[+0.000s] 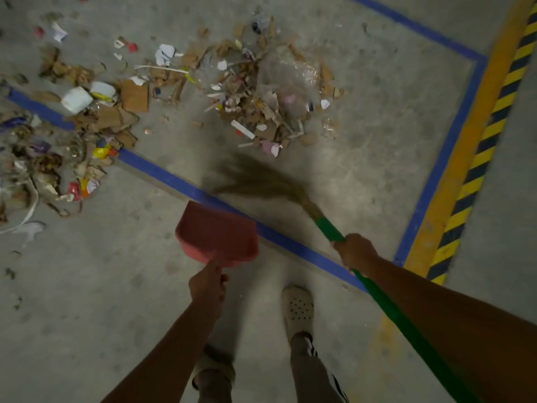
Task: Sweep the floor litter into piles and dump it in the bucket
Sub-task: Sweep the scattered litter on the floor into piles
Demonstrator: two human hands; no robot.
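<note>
Broom (pixel 290 196): green handle gripped by right hand (pixel 356 251), soft bristles ahead of it.
Dustpan (pixel 216 232): light rigid plastic, handle gripped by left hand (pixel 207 287).
Litter pile (pixel 270 91): well beyond both hands; light paper, cardboard; scatters easily.

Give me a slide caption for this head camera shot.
Right hand grips a broom near a litter pile; left hand holds a red dustpan.
</note>
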